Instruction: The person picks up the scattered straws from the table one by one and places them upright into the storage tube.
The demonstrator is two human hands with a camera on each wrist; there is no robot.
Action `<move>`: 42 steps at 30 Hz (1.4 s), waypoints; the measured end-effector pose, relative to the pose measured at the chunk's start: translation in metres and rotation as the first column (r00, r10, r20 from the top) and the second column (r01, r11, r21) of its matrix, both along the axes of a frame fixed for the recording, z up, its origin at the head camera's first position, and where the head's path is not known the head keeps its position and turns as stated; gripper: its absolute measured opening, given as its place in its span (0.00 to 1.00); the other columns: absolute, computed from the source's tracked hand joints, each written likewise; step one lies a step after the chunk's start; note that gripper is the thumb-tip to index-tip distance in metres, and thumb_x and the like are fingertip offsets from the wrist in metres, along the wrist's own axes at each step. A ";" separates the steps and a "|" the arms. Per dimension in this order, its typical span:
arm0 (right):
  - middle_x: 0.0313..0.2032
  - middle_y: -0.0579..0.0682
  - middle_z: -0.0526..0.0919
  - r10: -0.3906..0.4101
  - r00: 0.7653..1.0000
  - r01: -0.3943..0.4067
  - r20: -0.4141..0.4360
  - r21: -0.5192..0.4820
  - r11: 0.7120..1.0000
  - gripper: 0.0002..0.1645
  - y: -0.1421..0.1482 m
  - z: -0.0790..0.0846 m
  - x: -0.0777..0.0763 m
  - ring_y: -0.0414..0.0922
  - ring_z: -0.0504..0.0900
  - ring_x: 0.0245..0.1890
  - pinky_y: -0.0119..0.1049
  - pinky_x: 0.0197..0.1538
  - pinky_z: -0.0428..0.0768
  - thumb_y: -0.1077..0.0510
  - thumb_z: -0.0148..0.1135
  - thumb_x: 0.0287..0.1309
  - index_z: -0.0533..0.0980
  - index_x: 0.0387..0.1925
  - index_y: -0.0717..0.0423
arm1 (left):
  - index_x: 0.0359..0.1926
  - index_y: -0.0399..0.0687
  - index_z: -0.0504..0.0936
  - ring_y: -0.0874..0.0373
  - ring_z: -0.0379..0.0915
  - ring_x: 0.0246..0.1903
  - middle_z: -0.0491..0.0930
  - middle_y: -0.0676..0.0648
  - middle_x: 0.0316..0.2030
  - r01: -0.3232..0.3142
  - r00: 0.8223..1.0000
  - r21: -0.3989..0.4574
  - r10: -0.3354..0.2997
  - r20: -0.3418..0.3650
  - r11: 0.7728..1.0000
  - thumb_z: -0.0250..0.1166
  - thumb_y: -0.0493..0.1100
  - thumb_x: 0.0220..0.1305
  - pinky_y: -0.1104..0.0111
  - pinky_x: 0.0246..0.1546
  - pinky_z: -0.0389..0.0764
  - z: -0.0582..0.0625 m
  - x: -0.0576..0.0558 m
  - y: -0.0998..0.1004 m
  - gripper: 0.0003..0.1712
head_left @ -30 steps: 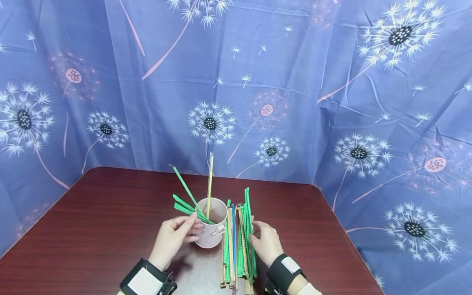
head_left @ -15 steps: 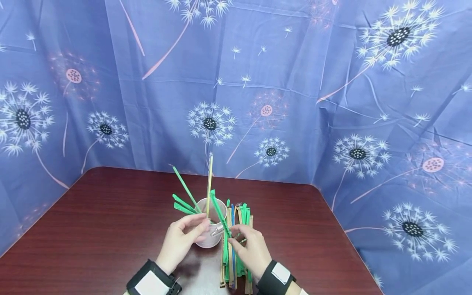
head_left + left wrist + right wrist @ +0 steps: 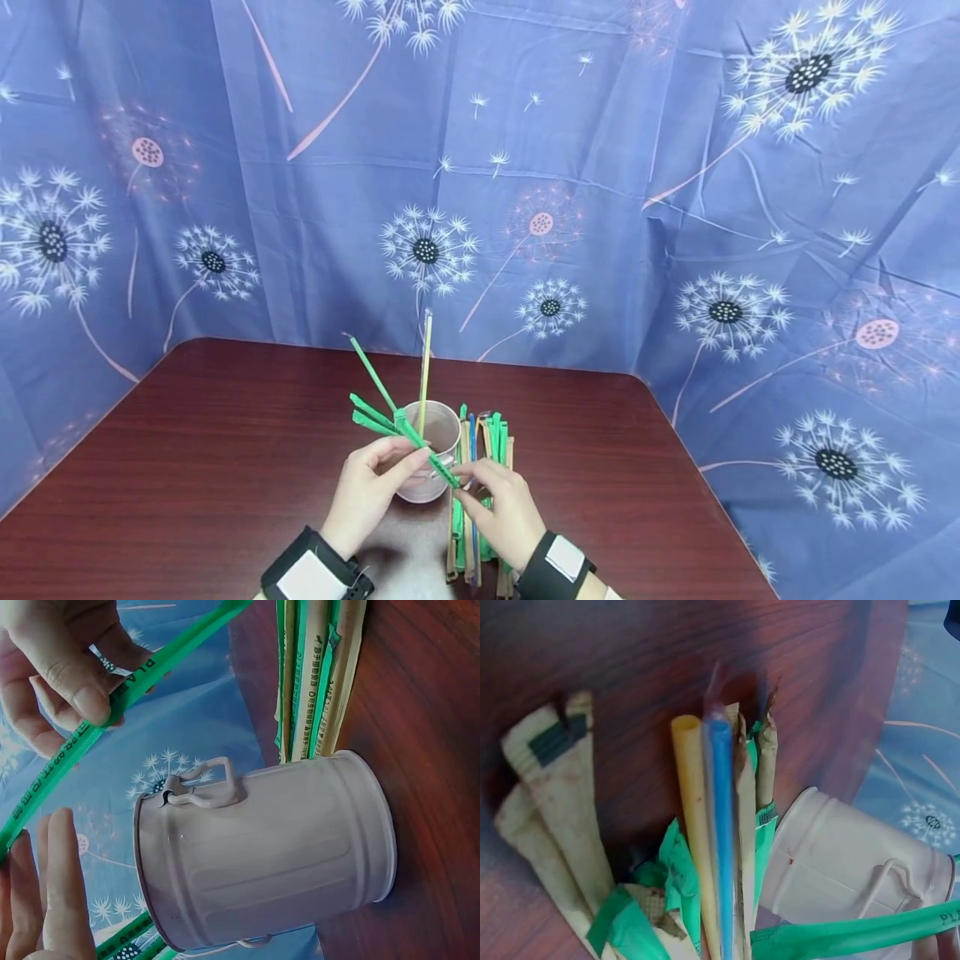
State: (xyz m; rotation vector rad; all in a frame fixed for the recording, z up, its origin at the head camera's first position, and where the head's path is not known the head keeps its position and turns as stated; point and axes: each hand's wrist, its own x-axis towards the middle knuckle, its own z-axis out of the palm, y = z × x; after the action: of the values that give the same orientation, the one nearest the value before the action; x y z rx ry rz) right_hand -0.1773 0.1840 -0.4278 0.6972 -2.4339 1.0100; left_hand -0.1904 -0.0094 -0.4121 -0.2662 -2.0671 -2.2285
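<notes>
A green paper-wrapped straw (image 3: 444, 470) slants between my hands in front of a small white metal bucket (image 3: 262, 855). My right hand (image 3: 504, 510) pinches its lower end between thumb and fingers. The thumb and fingertips of my left hand (image 3: 363, 492) meet around it higher up, close to the bucket's near rim. Out of the bucket stick a yellow straw (image 3: 425, 367), almost upright, and several green ones (image 3: 369, 367) leaning left. Printed letters show along the held straw in the left wrist view.
To the right of the bucket lies a bundle of straws (image 3: 472, 542), with brown and green wrappers; a blue straw (image 3: 721, 787) and a yellow straw (image 3: 694, 795) show among them. A blue dandelion-print cloth (image 3: 487, 208) hangs behind the dark red table (image 3: 262, 417).
My right hand has picked a green wrapped straw from the bundle and brought it left, tilting it toward the bucket. My left hand has shifted slightly right and now meets the straw.
</notes>
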 end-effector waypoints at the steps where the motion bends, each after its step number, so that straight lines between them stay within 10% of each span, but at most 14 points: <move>1: 0.31 0.45 0.84 -0.003 1.000 0.003 0.011 0.004 1.000 0.14 0.000 0.000 0.000 0.35 0.80 0.30 0.25 0.33 0.83 0.69 0.71 0.51 0.83 0.40 0.53 | 0.42 0.35 0.85 0.52 0.87 0.32 0.88 0.38 0.35 -0.010 1.000 0.003 0.010 -0.008 1.000 0.68 0.36 0.62 0.65 0.35 0.88 0.000 0.000 0.000 0.09; 11: 0.35 0.48 0.81 -0.180 0.948 0.138 0.264 0.171 0.976 0.21 0.018 -0.009 -0.009 0.42 0.80 0.32 0.27 0.30 0.75 0.64 0.71 0.52 0.78 0.50 0.58 | 0.43 0.28 0.78 0.60 0.86 0.32 0.86 0.50 0.33 -0.197 0.974 0.171 0.213 -0.080 0.965 0.62 0.34 0.68 0.62 0.33 0.89 0.004 -0.004 -0.006 0.09; 25: 0.33 0.52 0.77 -0.275 0.849 0.128 0.451 0.328 0.936 0.25 0.047 -0.033 -0.023 0.46 0.77 0.31 0.41 0.32 0.76 0.58 0.73 0.50 0.75 0.48 0.63 | 0.47 0.37 0.72 0.63 0.83 0.36 0.81 0.50 0.38 -0.318 0.898 0.452 0.418 -0.139 0.833 0.57 0.34 0.72 0.66 0.31 0.88 0.007 -0.009 -0.022 0.06; 42: 0.28 0.49 0.73 -0.323 0.872 0.200 0.369 0.333 0.921 0.15 0.050 -0.037 -0.025 0.43 0.72 0.27 0.38 0.30 0.73 0.64 0.70 0.53 0.77 0.43 0.62 | 0.48 0.42 0.69 0.61 0.85 0.35 0.80 0.46 0.39 -0.316 0.855 0.563 0.487 -0.180 0.763 0.56 0.34 0.72 0.65 0.31 0.88 0.006 -0.011 -0.024 0.06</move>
State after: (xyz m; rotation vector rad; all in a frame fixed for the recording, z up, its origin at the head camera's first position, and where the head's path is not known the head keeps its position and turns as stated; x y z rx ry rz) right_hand -0.2027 0.2341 -0.4648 0.2238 -2.9885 0.7631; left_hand -0.2010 -0.0337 -0.4062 -0.1002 -1.1581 -2.1750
